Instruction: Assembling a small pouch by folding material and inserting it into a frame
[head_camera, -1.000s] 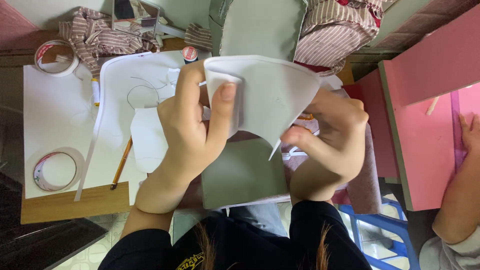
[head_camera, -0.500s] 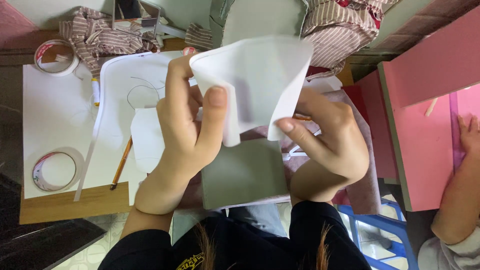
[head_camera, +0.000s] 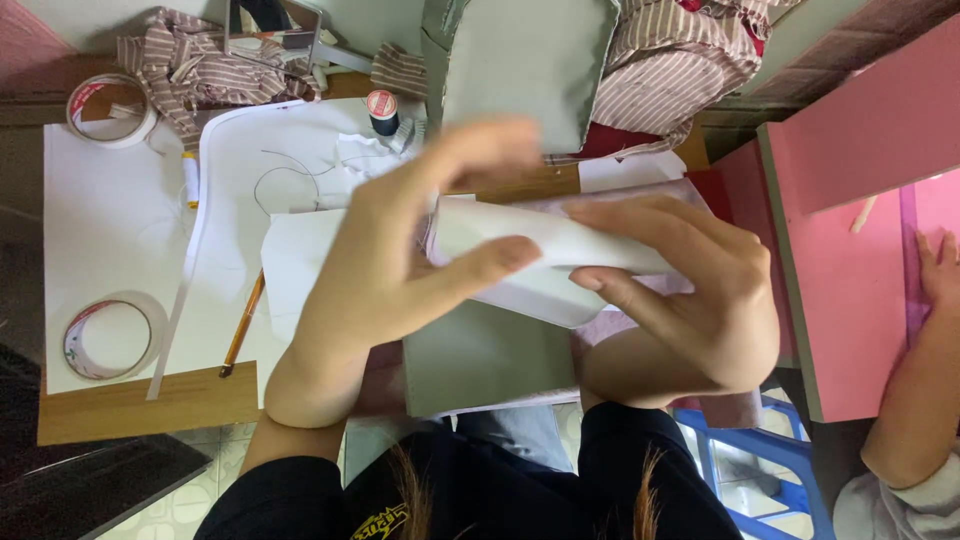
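Flattening since the earlier frame, the white paper piece (head_camera: 560, 262) now lies long axis left-right, clamped between my left hand (head_camera: 390, 270) and right hand (head_camera: 690, 300).

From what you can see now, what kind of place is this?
Probably a small sewing or craft workshop. Both hands, left hand and right hand, hold a white folded piece over a wooden table. A thread spool, striped fabric and tape rolls lie around.

White folded fabric piece (head_camera: 540, 260); grey cloth (head_camera: 480, 355); brown-striped fabric (head_camera: 670, 70); pink board (head_camera: 850, 200); blue stool (head_camera: 760, 470).
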